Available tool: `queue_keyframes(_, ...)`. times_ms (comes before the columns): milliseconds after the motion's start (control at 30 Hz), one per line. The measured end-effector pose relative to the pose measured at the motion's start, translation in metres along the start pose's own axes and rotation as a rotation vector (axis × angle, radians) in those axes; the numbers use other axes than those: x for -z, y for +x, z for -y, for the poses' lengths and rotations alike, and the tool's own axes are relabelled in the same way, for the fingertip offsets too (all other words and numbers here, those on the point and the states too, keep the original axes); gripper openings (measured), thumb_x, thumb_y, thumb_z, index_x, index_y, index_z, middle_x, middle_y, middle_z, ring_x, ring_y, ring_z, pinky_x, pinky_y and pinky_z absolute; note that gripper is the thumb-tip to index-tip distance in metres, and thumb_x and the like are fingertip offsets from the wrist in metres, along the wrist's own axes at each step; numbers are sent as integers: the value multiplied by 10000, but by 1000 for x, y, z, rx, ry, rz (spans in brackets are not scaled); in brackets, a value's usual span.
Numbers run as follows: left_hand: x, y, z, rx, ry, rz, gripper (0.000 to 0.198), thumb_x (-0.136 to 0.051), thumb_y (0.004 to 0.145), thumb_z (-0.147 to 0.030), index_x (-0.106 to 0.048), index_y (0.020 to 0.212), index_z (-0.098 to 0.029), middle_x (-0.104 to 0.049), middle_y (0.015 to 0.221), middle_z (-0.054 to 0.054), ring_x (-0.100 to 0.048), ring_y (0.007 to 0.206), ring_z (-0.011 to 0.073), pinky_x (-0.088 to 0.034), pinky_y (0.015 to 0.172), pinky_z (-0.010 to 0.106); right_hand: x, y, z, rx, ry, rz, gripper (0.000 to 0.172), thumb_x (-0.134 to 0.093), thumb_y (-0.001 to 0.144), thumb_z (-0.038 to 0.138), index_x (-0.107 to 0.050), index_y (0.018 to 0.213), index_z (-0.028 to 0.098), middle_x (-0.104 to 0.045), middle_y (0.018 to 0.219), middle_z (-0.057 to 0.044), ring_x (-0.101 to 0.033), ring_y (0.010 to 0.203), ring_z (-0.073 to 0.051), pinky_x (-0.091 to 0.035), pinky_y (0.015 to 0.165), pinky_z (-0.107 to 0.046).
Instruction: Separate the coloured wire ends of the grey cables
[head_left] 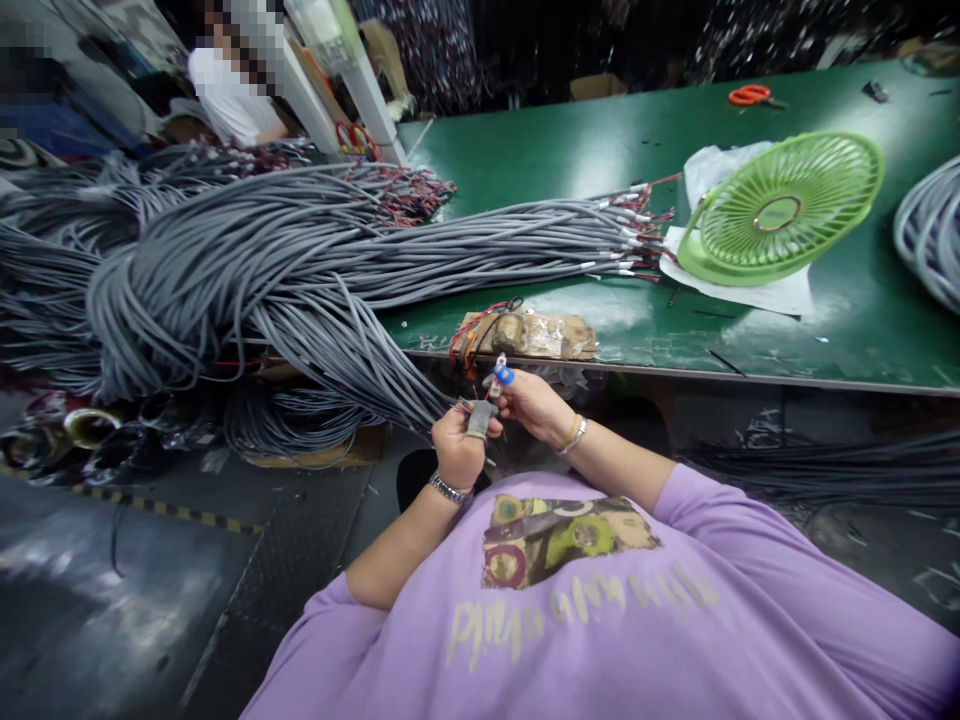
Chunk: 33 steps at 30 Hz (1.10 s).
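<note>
My left hand (459, 448) is closed around the end of a grey cable (420, 400) that runs down from the large bundle on the bench. Its thumb wears a grey cloth cover (481, 418). Close beside it, my right hand (536, 408) is pinched, with a blue wrap (503, 374) on one finger. Thin wire ends show between the two hands, but what the right fingertips hold is too small to make out. Just beyond the hands, a worn wooden block (536, 335) with red, black and orange wires lies at the bench edge.
Grey cables (487, 250) with stripped red and black ends cover the left of the green bench (862, 340). A green fan (780, 210) stands on white paper; orange-handled scissors (750, 95) lie behind. A cable coil (930, 235) is far right. A person (232, 90) is at back left.
</note>
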<state>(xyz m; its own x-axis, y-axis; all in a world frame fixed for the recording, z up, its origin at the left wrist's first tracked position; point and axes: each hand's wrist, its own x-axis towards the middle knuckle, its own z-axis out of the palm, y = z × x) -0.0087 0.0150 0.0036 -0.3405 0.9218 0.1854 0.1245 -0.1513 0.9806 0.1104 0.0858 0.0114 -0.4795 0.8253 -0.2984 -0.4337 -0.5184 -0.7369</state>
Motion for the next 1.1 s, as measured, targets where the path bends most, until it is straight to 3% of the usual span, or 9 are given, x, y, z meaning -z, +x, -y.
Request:
queue_keyframes(167,2,1,3,38,-10,-12,171,-641,785,-307,-678,725,-151,-671,552,9,-610,461,109,-498,485,207,2,1,2,-32,28,-23,452,-834,582,517,-613,726,150,-565,637,27,-467,545,-57,-382,467,-161)
queue_keyframes(400,-1,0,2,52,3,18,174,-670,756,-317,-680,716,-147,-672,545,11,-613,455,115,-504,485,212,6,0,5,-117,156,33,267,-718,802,411,-679,839,149,-633,722,-12,-558,641,-87,-457,560,-191)
queue_keyframes(667,-4,-2,3,85,17,37,244,-670,770,-374,-660,676,-149,-660,524,13,-597,430,112,-490,456,206,5,3,2,-123,210,4,191,-641,882,329,-712,857,154,-666,762,-35,-581,671,-100,-476,579,-192)
queue_keyframes(767,-3,-2,1,97,13,40,252,-675,766,-389,-667,685,-151,-653,514,11,-590,425,112,-489,455,210,6,2,2,-128,200,2,225,-644,875,377,-704,868,160,-673,783,-35,-578,664,-98,-481,588,-194)
queue_keyframes(967,1,-9,-3,143,-64,51,275,-663,784,-397,-656,668,-147,-651,525,19,-579,431,108,-467,452,215,16,-9,-1,-291,48,85,540,-537,834,658,-670,817,135,-666,781,-72,-591,630,-121,-488,564,-229)
queue_keyframes(1033,3,-10,-2,198,-157,54,279,-666,777,-406,-647,664,-151,-632,507,13,-568,422,111,-453,442,221,21,-23,2,-259,-67,133,564,-584,772,694,-665,769,136,-660,750,-71,-572,601,-118,-476,563,-235)
queue_keyframes(1100,5,-9,0,276,-276,34,280,-667,758,-419,-639,666,-157,-604,478,4,-547,403,112,-434,424,227,24,-45,12,-134,-213,276,575,-647,691,717,-660,704,142,-652,724,-77,-553,588,-128,-466,581,-264)
